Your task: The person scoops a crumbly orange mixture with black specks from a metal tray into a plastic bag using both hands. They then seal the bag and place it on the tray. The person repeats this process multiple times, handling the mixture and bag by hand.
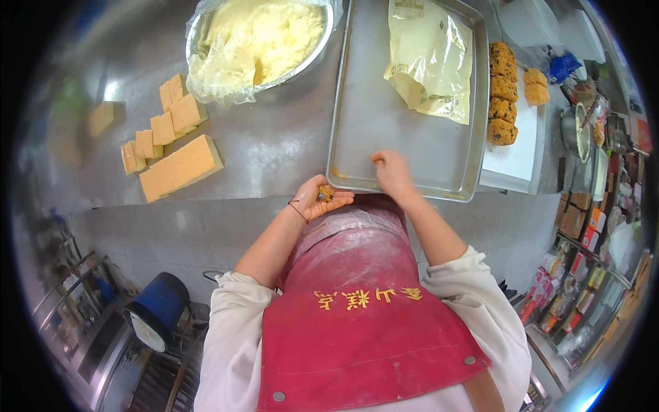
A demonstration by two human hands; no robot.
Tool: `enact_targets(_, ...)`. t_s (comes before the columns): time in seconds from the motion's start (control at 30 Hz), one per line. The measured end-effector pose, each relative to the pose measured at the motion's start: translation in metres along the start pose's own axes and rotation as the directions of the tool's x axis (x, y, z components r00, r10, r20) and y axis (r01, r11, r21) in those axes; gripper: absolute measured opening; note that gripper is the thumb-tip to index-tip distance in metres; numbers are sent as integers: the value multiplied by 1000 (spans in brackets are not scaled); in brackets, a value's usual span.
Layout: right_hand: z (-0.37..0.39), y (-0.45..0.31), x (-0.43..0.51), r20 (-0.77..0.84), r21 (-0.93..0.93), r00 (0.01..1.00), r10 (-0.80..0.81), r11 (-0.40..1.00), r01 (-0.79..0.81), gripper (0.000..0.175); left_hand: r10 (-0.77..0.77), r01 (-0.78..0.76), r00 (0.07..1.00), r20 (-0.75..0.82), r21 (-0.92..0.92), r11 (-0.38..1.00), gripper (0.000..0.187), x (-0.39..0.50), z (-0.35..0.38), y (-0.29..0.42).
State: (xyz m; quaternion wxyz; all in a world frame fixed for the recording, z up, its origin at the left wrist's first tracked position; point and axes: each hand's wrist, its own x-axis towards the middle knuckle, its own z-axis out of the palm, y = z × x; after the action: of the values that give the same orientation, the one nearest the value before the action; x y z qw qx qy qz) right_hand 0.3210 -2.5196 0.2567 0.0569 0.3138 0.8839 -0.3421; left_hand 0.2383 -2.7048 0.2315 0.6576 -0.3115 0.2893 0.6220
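My left hand (320, 200), palm up at the table's front edge, holds a small heap of brown crumbs (325, 193) at the near left corner of a metal baking tray (406, 149). Over the near part of the tray is my right hand (392, 172), its fingers curled; whether anything is between them cannot be told. More crumbs (337, 171) lie in the tray's near left corner. A pale yellow plastic bag (432, 62) lies flat in the tray's far half.
A metal bowl (262, 46) of pale yellow cream or dough, partly covered in plastic film, stands back left. Cut sponge cake pieces (180, 167) lie left. Crumb-coated rolls (502, 110) sit right of the tray, beside a white board (509, 159). A steel pot (575, 131) is farther right.
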Motion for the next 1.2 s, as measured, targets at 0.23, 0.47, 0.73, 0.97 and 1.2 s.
enact_targets(0.23,37,-32,2,102,457,993,-58,889,5,20,-10,10,1000,17,13,1000,49,-4,2,3)
enact_targets(0.47,46,-25,9,45,308,945,-324,904,296,19,-2,2,1000,6,-28,1000,50,-3,1,4)
enact_targets(0.73,27,-40,11,614,511,789,-2,763,-396,21,-6,5,995,95,2,1000,42,5,-8,9)
enact_targets(0.97,8,-70,-32,365,389,837,-408,883,261,30,-38,232,795,606,-245,941,44,9,-26,9)
enact_targets(1.2,-28,-6,10,331,213,943,35,971,-111,29,-73,74,995,71,-3,997,46,1,-10,10)
